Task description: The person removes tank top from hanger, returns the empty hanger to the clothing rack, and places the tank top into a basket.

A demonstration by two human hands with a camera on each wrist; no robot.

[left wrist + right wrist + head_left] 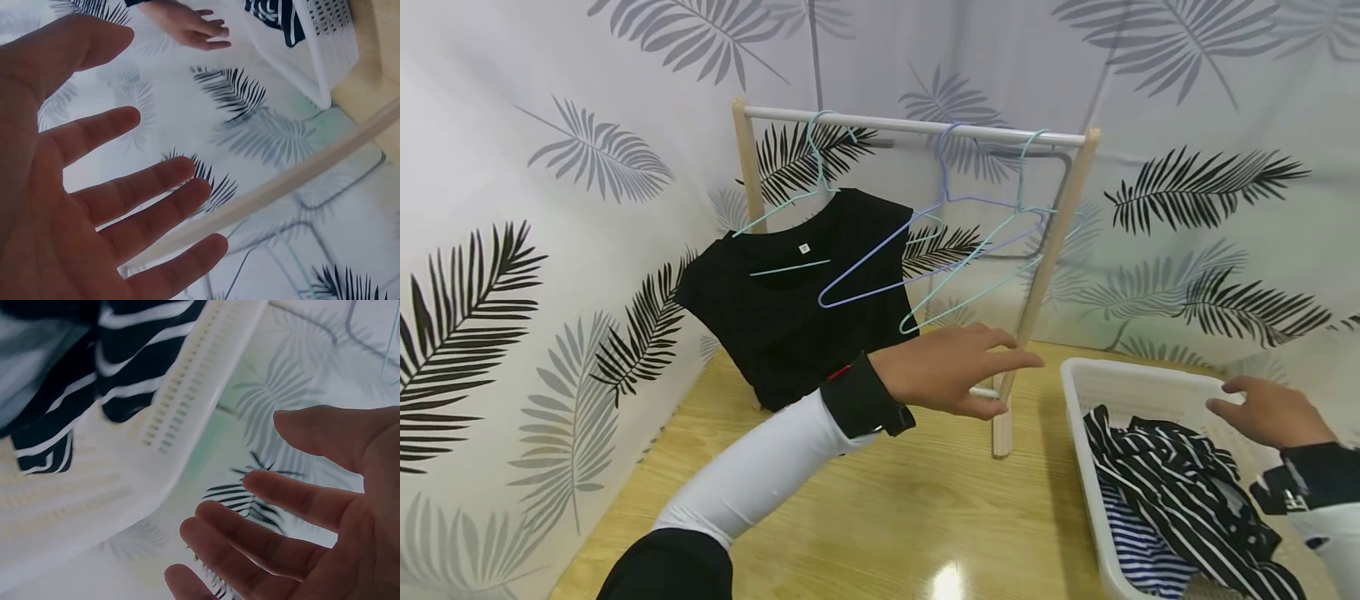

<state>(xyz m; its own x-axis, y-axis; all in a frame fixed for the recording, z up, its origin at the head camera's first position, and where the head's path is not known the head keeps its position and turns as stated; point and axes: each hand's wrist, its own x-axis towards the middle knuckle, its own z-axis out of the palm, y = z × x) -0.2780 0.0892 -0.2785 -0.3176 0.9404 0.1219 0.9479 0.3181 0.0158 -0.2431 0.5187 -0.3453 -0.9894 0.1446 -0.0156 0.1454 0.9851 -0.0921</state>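
Left hand (958, 367): fingers spread, grip holding nothing, above the surface (925, 500), near the right end of the clothes rack (895, 123).
Right hand (1273, 410): fingers loosely parted, grip holding nothing, near the far side of the white basket (1142, 375).
Basket: at right, black-and-white striped garment (1180, 492) over a blue-and-white striped garment (1135, 537).
Rack: black top (737, 292) at left on an aqua hanger (815, 150); blue hanger (944, 179), second aqua hanger (1021, 179) at right.

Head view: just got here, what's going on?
A person's at a small clothes rack, both hands open and empty: left hand in front of the rack, right hand by the white basket. A black top hangs on a mint hanger; a periwinkle hanger and another mint one hang bare. Striped garments lie in the basket.
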